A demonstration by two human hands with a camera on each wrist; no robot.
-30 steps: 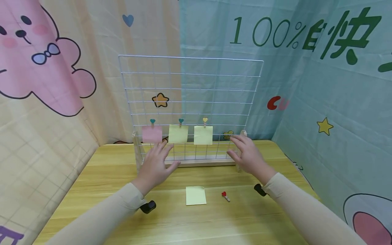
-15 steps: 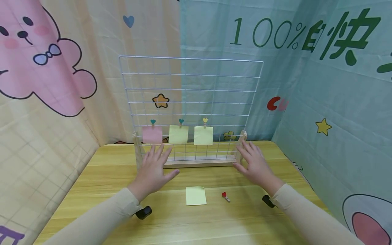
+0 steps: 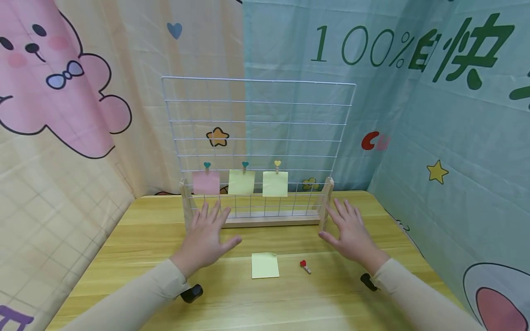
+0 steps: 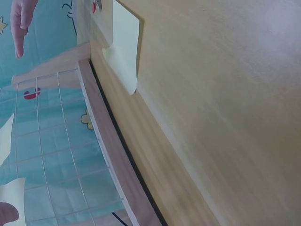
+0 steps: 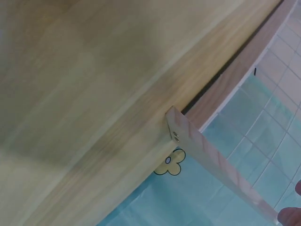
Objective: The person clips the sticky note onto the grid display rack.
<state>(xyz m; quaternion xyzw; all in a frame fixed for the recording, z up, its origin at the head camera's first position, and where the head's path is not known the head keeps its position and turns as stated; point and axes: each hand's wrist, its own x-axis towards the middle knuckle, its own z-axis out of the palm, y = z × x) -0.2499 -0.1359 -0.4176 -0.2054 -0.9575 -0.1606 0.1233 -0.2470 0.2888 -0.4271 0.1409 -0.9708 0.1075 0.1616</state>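
Observation:
My left hand has its fingers spread above the table in front of the rack's left end, holding nothing. At the right end, by the wooden post, my right hand is spread in the same way, also holding nothing. Between and behind them stands a white wire grid rack in a wooden base. Three notes hang on it by heart-topped clips: a pink note, a yellow-green note and a pale yellow note. On the table lie another pale yellow note and a small red heart clip.
The wooden table spreads under both arms. Printed curtains hang close behind the rack and along both sides. Each wrist carries a black camera, such as the left wrist camera.
Both hands have drawn back from the rack toward the person, the right one also moving outward. Their fingers have straightened and spread. The notes and the loose clip stay where they were.

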